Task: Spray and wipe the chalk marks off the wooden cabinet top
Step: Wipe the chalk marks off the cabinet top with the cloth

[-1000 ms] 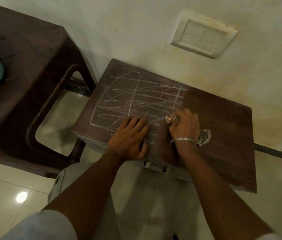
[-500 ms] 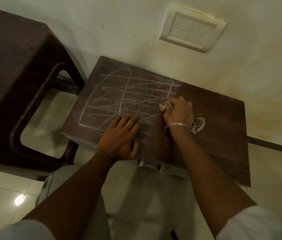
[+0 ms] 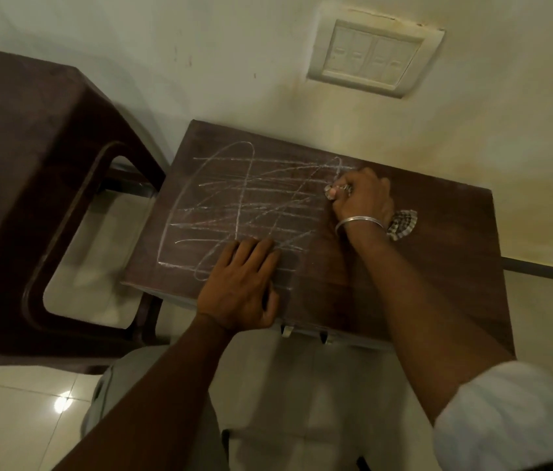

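Observation:
A dark wooden cabinet top [image 3: 438,266] stands against the wall. White chalk marks [image 3: 244,205] cover its left half; the right half is bare wood. My right hand [image 3: 362,198] is shut on a checked cloth [image 3: 402,224], pressed on the top at the far right end of the marks. Bits of cloth stick out at the fingertips and behind the wrist, which wears a metal bangle. My left hand [image 3: 244,287] lies flat, fingers together, on the near edge of the cabinet over the lowest chalk lines. No spray bottle is in view.
A dark brown plastic stool or chair [image 3: 30,198] stands close to the cabinet's left side. A switch plate [image 3: 375,57] is on the wall behind. Pale floor tiles [image 3: 13,419] lie below, and my light trousers [image 3: 285,402] are against the cabinet front.
My right hand has slid the cloth away from me, from near the front edge up to the far end of the chalk marks. My left hand has stayed flat in place.

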{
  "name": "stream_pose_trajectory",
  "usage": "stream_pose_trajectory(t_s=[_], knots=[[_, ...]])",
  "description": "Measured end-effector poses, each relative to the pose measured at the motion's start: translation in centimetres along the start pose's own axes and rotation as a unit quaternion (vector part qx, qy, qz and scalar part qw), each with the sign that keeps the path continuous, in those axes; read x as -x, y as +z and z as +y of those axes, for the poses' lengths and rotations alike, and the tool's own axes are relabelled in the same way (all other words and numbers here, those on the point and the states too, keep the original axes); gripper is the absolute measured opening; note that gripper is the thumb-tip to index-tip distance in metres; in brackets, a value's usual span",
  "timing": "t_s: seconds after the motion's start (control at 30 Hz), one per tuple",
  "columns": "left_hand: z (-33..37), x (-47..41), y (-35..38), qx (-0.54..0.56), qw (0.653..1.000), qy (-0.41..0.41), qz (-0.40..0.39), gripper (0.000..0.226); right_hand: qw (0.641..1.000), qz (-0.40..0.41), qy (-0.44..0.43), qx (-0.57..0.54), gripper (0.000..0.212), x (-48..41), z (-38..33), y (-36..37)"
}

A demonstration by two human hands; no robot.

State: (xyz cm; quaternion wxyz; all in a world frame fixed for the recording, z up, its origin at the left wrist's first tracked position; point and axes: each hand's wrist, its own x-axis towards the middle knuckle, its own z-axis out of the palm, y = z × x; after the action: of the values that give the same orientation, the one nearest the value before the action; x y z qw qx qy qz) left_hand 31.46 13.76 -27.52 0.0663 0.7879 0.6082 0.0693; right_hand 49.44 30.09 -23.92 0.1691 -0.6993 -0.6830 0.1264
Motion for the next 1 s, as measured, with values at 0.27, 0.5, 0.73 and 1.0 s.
stream_pose_trajectory(t_s=[0.27,0.5,0.73,1.0], knots=[[-0.1,0.0,-0.1,-0.004,1.0,0.0,-0.015,0.061,0.998,0.001,-0.059,0.02,0.006,4.5,1.7,0.4],[0.0,0.0,0.0,-0.003,1.0,-0.005,-0.02,0.061,1.0,0.022,-0.011,0.003,0.011,-2.7,0.4,0.4],[0.0,0.1,0.2,-0.004,1.0,-0.002,-0.012,0.061,0.999,0.036,-0.035,0.02,0.008,-0.2,1.8,1.2],[-0.1,-0.1,0.2,-0.002,1.0,0.001,-0.014,0.062,0.998,0.055,-0.004,0.043,0.018,-6.8,0.2,1.3]])
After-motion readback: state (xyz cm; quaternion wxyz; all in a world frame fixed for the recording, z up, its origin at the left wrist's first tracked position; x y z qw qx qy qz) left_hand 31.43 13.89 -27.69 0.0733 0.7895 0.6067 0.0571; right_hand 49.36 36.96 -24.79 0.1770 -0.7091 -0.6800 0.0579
